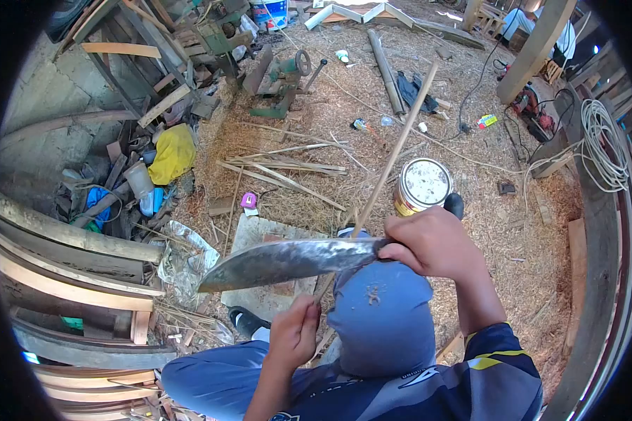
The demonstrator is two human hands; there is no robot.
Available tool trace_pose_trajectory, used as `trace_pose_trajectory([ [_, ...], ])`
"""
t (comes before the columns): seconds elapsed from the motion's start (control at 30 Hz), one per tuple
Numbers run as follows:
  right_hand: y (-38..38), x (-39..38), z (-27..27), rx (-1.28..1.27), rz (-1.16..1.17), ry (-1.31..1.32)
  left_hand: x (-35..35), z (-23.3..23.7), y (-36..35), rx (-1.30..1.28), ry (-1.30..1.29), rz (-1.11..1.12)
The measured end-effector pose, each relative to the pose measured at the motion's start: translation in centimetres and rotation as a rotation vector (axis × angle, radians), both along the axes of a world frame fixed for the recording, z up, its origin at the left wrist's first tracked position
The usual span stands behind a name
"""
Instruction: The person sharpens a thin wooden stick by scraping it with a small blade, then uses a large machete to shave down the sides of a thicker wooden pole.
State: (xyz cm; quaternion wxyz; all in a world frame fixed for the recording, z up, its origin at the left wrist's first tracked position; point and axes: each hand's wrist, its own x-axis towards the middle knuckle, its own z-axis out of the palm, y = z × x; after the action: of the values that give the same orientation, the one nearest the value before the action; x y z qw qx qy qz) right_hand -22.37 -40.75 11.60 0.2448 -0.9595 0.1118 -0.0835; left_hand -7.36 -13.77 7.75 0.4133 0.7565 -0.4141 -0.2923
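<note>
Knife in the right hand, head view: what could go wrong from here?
1. The left hand, bare, grips the stick just below the knife in this view; a slip could cut it.
2. The right hand has the knife's handle end by the bent knee; an overshoot might hit the knee.
3. The stick's far end has no hand on it, so it may twist or flex under the knife.

A crumpled yellow bundle (173,155) lies left of a white-topped bucket (426,184), a pale coil (602,146) farther right.
</note>
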Motion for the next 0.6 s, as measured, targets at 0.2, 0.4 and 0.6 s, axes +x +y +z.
trace_pose_trajectory([
  [0.2, -0.1, -1.1, -1.0, 0.0, -0.085, -0.046, -1.7, -1.5, 3.0, -0.003, 0.206, 0.039],
  [0.4, 0.4, 0.2, 0.7, -0.076, -0.01, 0.015, -0.5, 1.4, -2.6, -0.006, 0.167, -0.008],
  [0.6, 1.0, 1.0, 1.5, -0.14, 0.018, 0.026, 0.7, 1.9, -4.4, -0.086, 0.002, 0.029],
])
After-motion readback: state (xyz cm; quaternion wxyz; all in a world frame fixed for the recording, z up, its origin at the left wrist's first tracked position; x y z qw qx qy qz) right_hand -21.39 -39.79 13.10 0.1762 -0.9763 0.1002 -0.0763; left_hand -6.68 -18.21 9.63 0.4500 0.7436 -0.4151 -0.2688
